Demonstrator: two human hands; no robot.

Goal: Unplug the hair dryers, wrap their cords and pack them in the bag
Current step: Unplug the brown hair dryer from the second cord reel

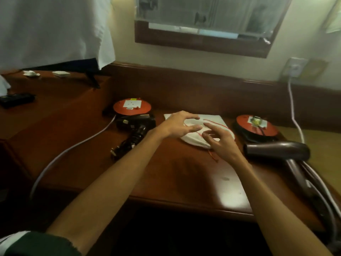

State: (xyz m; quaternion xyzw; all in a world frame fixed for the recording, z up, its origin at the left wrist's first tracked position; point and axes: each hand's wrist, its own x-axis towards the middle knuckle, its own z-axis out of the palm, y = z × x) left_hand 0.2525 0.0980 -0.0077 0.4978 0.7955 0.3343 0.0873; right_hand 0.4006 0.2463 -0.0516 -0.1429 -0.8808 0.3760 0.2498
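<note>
A white drawstring bag [217,122] with red cord lies flat in the middle of the wooden desk [184,182]. My left hand [177,126] and my right hand [221,143] hover over the bag with fingers spread, holding nothing. A black hair dryer [135,124] lies to the left, its cord wrapped along the handle, beside an orange cable reel [132,107]. A dark brown hair dryer [276,150] lies to the right. Its cord runs back to a second orange reel [256,124], where a plug sits in the socket.
A grey cable [73,146] runs from the left reel off the desk's front edge. A white cable [293,108] hangs from a wall socket [295,68] at the right. A black remote [16,99] and small white items lie at the far left, under a hanging white cloth.
</note>
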